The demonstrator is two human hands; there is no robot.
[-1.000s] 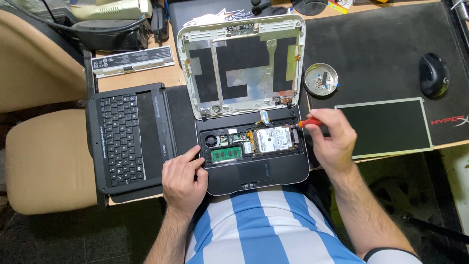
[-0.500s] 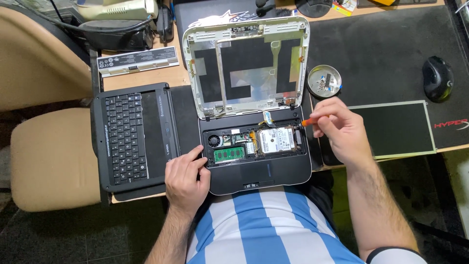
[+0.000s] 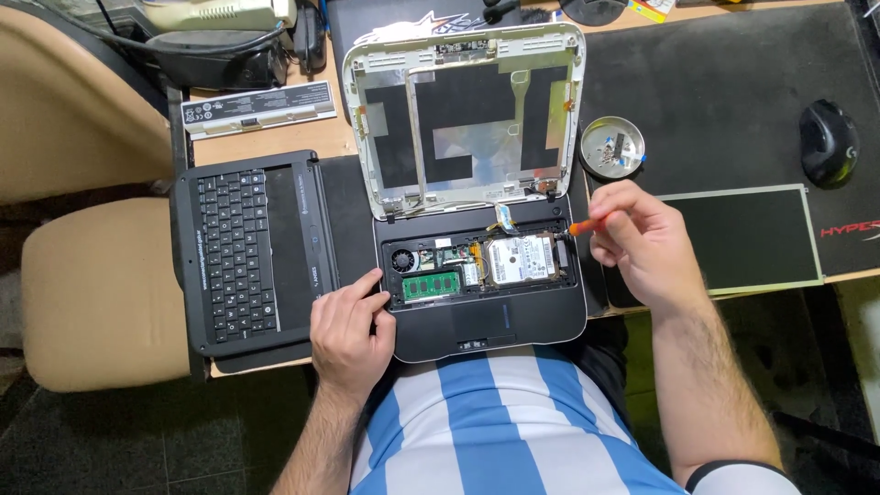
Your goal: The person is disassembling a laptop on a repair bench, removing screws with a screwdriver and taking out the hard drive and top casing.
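A small opened laptop base [image 3: 481,316] lies at the desk's near edge, showing a fan, a green memory board [image 3: 431,286] and a silver hard drive [image 3: 521,258]. Its white lid shell [image 3: 463,110] stands open with the screen removed. My left hand [image 3: 351,330] rests flat on the base's left front corner. My right hand [image 3: 637,243] grips an orange-handled screwdriver [image 3: 579,227], whose tip points at the base's right rear corner beside the hard drive.
A removed black keyboard panel [image 3: 247,252] lies to the left, with a white battery pack [image 3: 257,108] behind it. A round metal dish [image 3: 612,147] holds small parts. A loose screen panel [image 3: 747,240] and a black mouse [image 3: 828,142] sit on the dark mat at right. A tan chair [image 3: 101,293] stands left.
My right hand with the screwdriver has lifted slightly up and to the right, off the hard drive area, toward the base's right rear corner. My left hand stays put.
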